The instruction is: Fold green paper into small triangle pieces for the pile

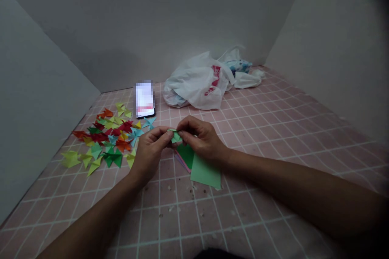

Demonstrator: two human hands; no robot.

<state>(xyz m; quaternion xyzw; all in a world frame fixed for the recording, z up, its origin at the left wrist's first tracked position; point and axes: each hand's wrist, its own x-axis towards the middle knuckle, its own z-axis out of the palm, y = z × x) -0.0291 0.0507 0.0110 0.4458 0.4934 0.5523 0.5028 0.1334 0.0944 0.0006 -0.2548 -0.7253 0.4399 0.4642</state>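
Pile [106, 139] of folded pieces is lying centre-left, so many are looking done. Mid-frame, left hand [150, 149] and right hand [202, 137] are both pinching the green piece [175, 136], seemingly half-folded. Flat sheets [205, 170] are waiting just under the right hand, unfolded.

One head-worn camera looks forward and down, near the left hand [150, 148] and right hand [203, 137].
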